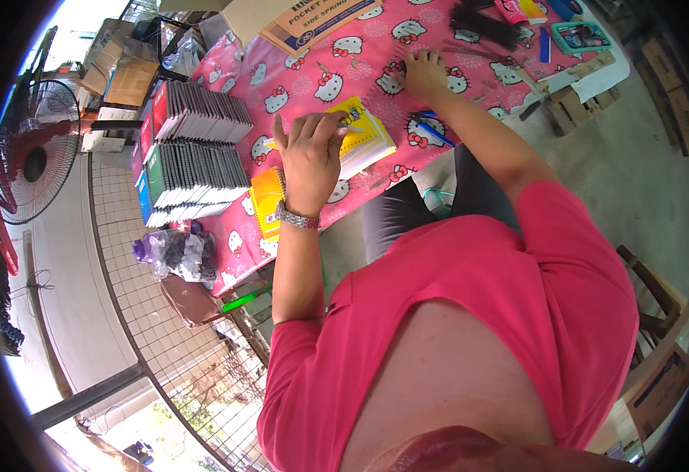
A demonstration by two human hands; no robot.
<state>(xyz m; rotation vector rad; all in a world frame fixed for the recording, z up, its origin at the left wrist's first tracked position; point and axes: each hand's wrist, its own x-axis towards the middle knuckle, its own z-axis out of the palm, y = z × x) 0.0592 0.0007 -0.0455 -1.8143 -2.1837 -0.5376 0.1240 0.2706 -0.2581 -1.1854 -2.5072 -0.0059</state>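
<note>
My left hand (311,153), with a metal watch (297,217) on its wrist, is over the left end of a yellow-covered notebook (370,140). Its thumb and forefinger close at the notebook's upper edge; the exact grip is partly hidden. White page edges show along the notebook's near side. Further up the table, my right hand (425,76) reaches palm down with its fingers apart, beside thin dark spiral binding coils (474,57). Below my left hand's wrist area, a smaller yellow spiral notebook (266,204) lies at the table edge.
Stacked spiral notebooks (199,173) stand at the left. Blue pens (434,132) lie near the front edge. A cardboard box (297,23) sits at the back, and a teal tray (580,37) at the far right. A plastic-wrapped bundle (185,253) rests at the near left corner.
</note>
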